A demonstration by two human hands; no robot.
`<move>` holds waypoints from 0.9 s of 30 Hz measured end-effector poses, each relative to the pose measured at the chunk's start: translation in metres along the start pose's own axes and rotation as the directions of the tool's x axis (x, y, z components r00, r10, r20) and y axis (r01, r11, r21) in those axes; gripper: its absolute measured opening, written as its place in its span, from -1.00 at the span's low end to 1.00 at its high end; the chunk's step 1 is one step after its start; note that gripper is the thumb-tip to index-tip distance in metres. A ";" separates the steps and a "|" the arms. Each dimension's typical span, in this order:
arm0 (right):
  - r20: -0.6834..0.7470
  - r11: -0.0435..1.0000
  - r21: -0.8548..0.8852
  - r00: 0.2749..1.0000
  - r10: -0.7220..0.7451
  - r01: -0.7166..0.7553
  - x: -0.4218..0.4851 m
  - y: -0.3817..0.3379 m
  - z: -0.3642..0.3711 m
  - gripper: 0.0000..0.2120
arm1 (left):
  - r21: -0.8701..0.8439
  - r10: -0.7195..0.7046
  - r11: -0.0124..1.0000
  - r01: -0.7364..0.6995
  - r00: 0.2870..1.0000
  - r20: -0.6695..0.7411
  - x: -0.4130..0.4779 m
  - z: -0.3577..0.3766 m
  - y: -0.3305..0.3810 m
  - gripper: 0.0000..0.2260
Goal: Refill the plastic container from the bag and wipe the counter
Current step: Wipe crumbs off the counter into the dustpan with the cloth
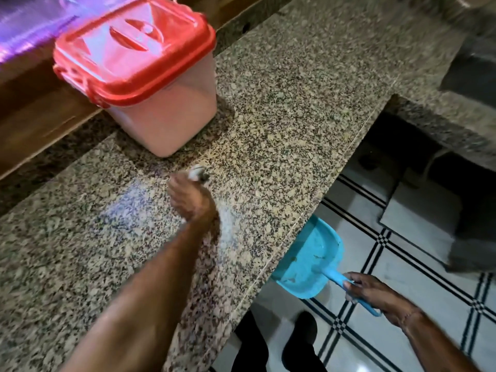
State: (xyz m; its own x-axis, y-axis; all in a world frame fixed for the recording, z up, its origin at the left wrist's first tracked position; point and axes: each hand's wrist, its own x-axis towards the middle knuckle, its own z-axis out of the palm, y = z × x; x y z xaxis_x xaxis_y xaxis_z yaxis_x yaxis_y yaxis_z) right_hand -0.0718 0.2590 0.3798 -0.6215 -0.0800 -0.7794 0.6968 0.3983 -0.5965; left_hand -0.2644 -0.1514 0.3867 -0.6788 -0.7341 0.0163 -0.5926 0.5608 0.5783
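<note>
The plastic container (pixel 166 114), pale with a red lid (pixel 134 47) shut on top, stands at the back of the speckled granite counter (pixel 295 108). My left hand (pixel 190 197) rests on the counter in front of it and holds a small bunched cloth (pixel 198 173), blurred. A streak of white powder (pixel 228 232) lies beside my forearm, toward the counter's edge. My right hand (pixel 375 294) grips the handle of a blue dustpan (pixel 311 261), held just below the counter's front edge. No bag is clearly in view.
A wooden ledge (pixel 40 116) runs along the back left, with something shiny and purple (pixel 26 25) above it. The counter turns at the right, with a dark recess (pixel 402 146) under it. Below is a white tiled floor with black lines (pixel 402 256), and my dark shoes (pixel 303 334).
</note>
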 end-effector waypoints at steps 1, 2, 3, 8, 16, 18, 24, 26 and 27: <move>-0.005 1.000 -0.009 1.000 -0.001 0.001 0.002 0.002 -0.003 -0.77 | 0.028 -0.135 0.990 0.136 0.990 -0.037 0.023 -0.001 -0.007 -0.70; -0.008 1.000 -0.021 1.000 -0.004 0.004 0.004 0.004 -0.006 -0.81 | 0.053 -0.220 0.973 0.223 0.974 -0.055 0.043 0.003 -0.012 -0.65; -0.006 0.999 -0.035 1.000 -0.010 0.010 0.006 0.006 -0.009 -0.82 | 0.083 -0.236 0.967 0.240 0.970 -0.051 0.053 0.007 -0.011 -0.64; 0.032 0.998 -0.067 0.999 -0.014 0.016 0.014 -0.003 -0.016 -0.79 | -0.094 0.433 0.901 -0.424 0.862 0.262 -0.016 0.035 0.045 -0.55; 0.018 0.998 -0.050 0.999 -0.026 0.027 0.026 -0.012 -0.041 -0.82 | 0.052 -0.077 0.996 0.074 0.996 0.052 0.047 0.034 0.032 -0.56; 0.032 0.998 -0.055 0.999 -0.034 0.036 0.036 -0.015 -0.046 -0.82 | 0.094 -0.124 0.988 0.120 0.991 0.042 0.067 0.040 0.036 -0.50; 0.110 0.997 -0.071 0.994 -0.016 0.024 0.064 -0.020 -0.067 -0.82 | -0.056 0.458 0.883 -0.466 0.828 0.324 0.009 0.081 0.104 -0.75; 0.127 0.998 -0.069 0.992 -0.001 0.010 0.068 -0.023 -0.078 -0.81 | -0.152 0.564 0.817 -0.555 0.717 0.410 -0.018 0.085 0.113 -0.84; 0.138 0.998 -0.063 0.990 0.001 0.008 0.070 -0.025 -0.086 -0.81 | -0.191 0.559 0.827 -0.528 0.742 0.371 -0.022 0.083 0.113 -0.87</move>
State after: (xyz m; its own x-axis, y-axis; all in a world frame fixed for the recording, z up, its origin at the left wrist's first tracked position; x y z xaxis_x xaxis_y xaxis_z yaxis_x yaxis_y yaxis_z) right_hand -0.1630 0.3227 0.3568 -0.5656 -0.2051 -0.7987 0.6680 0.4540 -0.5896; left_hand -0.3526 -0.0394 0.3838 -0.9955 -0.0889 0.0326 -0.0491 0.7788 0.6254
